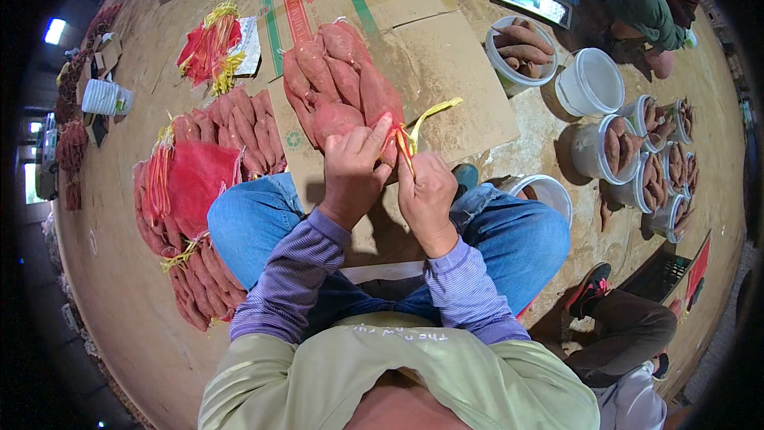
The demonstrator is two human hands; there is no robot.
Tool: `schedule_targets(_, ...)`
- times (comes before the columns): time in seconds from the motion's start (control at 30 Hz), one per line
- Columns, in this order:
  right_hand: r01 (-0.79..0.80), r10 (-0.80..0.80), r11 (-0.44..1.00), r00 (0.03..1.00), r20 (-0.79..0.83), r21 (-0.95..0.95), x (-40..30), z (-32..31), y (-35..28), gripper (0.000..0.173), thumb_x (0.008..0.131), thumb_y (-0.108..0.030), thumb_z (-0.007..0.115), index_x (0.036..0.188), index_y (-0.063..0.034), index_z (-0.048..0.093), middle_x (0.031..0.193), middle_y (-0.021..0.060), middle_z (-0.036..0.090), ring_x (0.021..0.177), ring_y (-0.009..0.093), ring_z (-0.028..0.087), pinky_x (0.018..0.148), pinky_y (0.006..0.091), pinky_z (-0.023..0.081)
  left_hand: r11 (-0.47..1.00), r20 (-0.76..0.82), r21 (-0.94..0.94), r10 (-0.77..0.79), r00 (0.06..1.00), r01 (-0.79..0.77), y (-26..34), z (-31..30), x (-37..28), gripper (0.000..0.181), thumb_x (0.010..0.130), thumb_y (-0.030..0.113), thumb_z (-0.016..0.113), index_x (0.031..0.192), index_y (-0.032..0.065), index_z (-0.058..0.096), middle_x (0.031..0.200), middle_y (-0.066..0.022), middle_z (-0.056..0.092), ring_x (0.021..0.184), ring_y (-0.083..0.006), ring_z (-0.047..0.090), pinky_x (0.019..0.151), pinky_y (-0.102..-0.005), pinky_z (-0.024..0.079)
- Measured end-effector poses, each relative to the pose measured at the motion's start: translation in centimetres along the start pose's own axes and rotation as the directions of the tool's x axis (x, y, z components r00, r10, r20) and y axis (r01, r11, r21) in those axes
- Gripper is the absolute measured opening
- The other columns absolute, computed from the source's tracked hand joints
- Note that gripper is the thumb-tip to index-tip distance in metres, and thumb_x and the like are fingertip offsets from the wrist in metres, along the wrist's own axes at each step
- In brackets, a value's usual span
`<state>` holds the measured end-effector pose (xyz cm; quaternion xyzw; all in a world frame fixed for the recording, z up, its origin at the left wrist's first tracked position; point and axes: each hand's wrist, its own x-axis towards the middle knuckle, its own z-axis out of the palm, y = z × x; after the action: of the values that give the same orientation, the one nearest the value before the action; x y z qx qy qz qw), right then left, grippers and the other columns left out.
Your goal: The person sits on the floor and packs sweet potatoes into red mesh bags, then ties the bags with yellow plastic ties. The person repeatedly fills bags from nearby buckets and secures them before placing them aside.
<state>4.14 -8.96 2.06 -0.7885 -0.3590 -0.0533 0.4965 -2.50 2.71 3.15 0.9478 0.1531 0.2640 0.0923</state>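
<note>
A red mesh bag of sweet potatoes (343, 80) lies on flattened cardboard (436, 65) before me. My left hand (357, 158) rests on the bag's near end, its index finger extended against the gathered mesh. Between the thumb and fingers of my right hand (427, 188) are the red and yellow strings of the bag's mouth. A yellow tie end (439, 108) sticks out beyond that hand, towards the right. Filled mesh bags of sweet potatoes (239, 125) lie at my left, with an empty red mesh bag (206, 182) on top of some.
Bundled red mesh bags (209, 51) lie at the upper left. Several buckets of sweet potatoes (615, 149) and an empty white bucket (590, 82) stand at the right. A digital scale (533, 1) is at the top. One person (647, 12) is beyond the buckets, another (627, 334) at lower right.
</note>
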Motion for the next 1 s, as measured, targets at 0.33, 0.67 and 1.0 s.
schedule_targets(0.33,-0.292,0.297,0.915,0.955,0.027,0.278,-0.8,0.6,-0.2,0.021,0.092,-0.014,0.060,0.077,0.0009,0.058,0.066,0.0174,0.054,0.056,0.031,0.054,0.053,0.0396,0.041,0.986,0.094,-0.159,-0.035,0.995,0.050,0.0,0.6,1.0,0.065,0.063,0.009,0.075,0.124,0.0036,0.053,0.094,-0.0111,0.059,0.085,-0.0299,0.057,0.073,-0.0411,0.039)
schedule_targets(0.67,-0.412,0.422,0.865,0.906,0.028,0.286,-1.3,-0.2,0.9,0.027,0.094,-0.018,0.058,0.077,0.0022,0.059,0.059,0.0145,0.049,0.052,0.018,0.046,0.051,0.0339,0.039,0.941,0.197,-0.270,-0.156,0.968,0.206,-1.2,0.7,1.3,0.089,0.060,0.032,0.085,0.133,0.0031,0.042,0.090,-0.0143,0.064,0.079,-0.0336,0.061,0.075,-0.0423,0.043)
schedule_targets(1.0,-0.365,0.375,0.924,0.923,-0.086,0.118,-2.1,0.7,2.9,0.025,0.088,-0.014,0.063,0.069,0.0002,0.055,0.066,0.0179,0.055,0.058,0.034,0.055,0.053,0.0408,0.042,0.986,0.285,0.039,-0.167,0.944,0.162,1.0,1.2,2.4,0.094,0.065,0.029,0.082,0.140,0.0008,0.033,0.090,-0.0144,0.066,0.080,-0.0293,0.063,0.077,-0.0410,0.039)
